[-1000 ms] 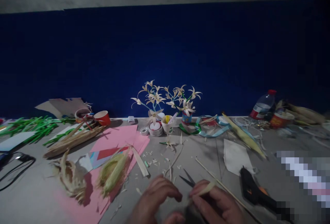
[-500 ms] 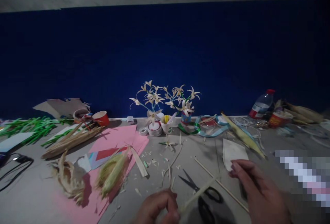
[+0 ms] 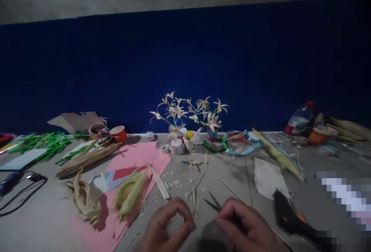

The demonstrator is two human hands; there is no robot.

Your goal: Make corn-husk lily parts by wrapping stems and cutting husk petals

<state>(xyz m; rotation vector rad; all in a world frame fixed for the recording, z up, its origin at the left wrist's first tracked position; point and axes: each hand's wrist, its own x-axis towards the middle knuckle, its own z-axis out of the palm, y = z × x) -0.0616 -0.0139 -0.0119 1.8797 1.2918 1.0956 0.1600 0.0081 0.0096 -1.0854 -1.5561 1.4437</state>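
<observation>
Low in the view, my left hand (image 3: 169, 227) is closed, its thumb and forefinger curled into a ring with the tips together. Whatever it pinches, if anything, is too small to see. Just across from it, my right hand (image 3: 246, 225) is closed with its fingertips pressed together, and their contents are hidden. Dark scissor blades (image 3: 213, 202) poke out beside the right fingertips; the handles are covered by the hand. A thin wooden stick (image 3: 234, 190) passes behind that hand. Further right lies a black glue gun (image 3: 290, 213), below a white sheet (image 3: 269, 178).
Pale husk flowers (image 3: 176, 111) stand in small pots at the back. Dried corn husks (image 3: 131, 198) lie on pink paper (image 3: 139, 151) at left. Ribbons (image 3: 243, 149), a green husk (image 3: 279, 157) and a bottle (image 3: 300, 118) are at right. Husk scraps litter the middle.
My right hand has moved left from the white sheet, towards my left hand, and now covers the scissor handles. The pale husk strip at my left fingers no longer shows. The glue gun is uncovered.
</observation>
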